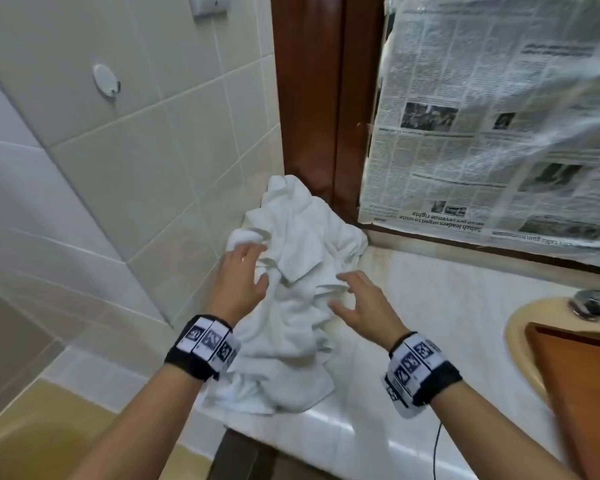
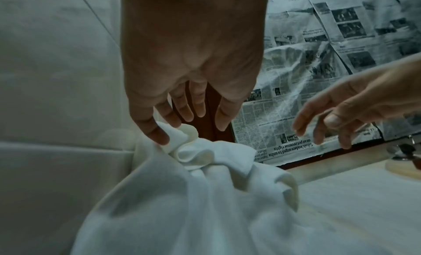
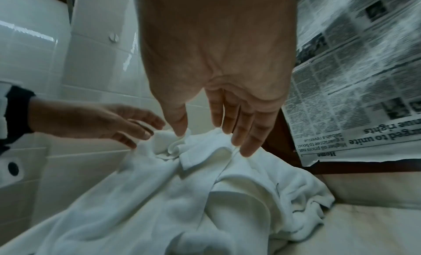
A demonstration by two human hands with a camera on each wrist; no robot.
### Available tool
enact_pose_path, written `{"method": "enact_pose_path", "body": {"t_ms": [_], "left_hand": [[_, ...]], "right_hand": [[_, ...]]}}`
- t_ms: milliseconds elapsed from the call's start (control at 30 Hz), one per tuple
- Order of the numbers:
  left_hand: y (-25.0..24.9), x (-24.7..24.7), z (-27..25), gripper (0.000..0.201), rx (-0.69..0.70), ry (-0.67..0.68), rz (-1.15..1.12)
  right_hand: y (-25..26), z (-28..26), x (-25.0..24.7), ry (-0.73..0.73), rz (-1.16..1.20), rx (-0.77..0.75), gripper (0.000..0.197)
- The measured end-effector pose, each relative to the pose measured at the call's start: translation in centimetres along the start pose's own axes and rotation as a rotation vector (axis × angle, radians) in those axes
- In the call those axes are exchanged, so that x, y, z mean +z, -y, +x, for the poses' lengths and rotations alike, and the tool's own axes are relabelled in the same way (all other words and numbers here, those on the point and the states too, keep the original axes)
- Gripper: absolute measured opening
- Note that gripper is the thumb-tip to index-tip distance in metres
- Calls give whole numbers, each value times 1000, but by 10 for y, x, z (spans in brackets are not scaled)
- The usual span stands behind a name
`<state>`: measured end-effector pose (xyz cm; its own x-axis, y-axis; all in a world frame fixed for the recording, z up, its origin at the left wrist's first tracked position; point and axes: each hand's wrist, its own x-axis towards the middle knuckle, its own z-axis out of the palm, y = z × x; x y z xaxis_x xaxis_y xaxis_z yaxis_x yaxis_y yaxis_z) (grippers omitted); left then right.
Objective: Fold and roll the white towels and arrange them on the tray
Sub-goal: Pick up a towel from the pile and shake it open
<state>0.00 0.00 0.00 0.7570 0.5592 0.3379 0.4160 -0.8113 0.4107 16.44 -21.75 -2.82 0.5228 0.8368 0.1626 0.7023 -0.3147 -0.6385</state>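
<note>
Hovering with fingers spread, left hand (image 1: 240, 271) and right hand (image 1: 362, 304) top white towels (image 1: 291, 306); newspaper (image 1: 492, 133) reads "Sabah leaders urged to unite".

The white towels (image 1: 291, 289) are soft, matt cloth, crumpled in thick folds with hemmed edges. They lie on a countertop (image 1: 447, 306) of pale, glossy tile. The wall tiles (image 1: 136, 150) are glazed and smooth, catching reflections. The frame (image 1: 309, 98) behind is dark, polished wood. Newspaper (image 1: 482, 116) sheets are thin printed paper under shiny, wrinkled clear plastic film. The tray (image 1: 579, 382) looks like smooth orange-brown wood. The tap fitting (image 1: 591, 303) is shiny metal.
</note>
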Motion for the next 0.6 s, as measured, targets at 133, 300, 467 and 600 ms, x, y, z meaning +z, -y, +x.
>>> {"method": "enact_pose_path", "body": {"t_ms": [133,300,467,600], "left_hand": [[6,7,39,59,44,82,56],[17,22,59,52,55,159,196],[25,25,67,19,-14,68,23],[24,10,67,19,-79,-43,-218]], "right_hand": [[10,45,19,-82,-82,-31,59],[18,80,54,-85,-278,-58,71],[24,100,76,-148,-435,-10,59],[21,108,67,-161,-176,-30,28]]}}
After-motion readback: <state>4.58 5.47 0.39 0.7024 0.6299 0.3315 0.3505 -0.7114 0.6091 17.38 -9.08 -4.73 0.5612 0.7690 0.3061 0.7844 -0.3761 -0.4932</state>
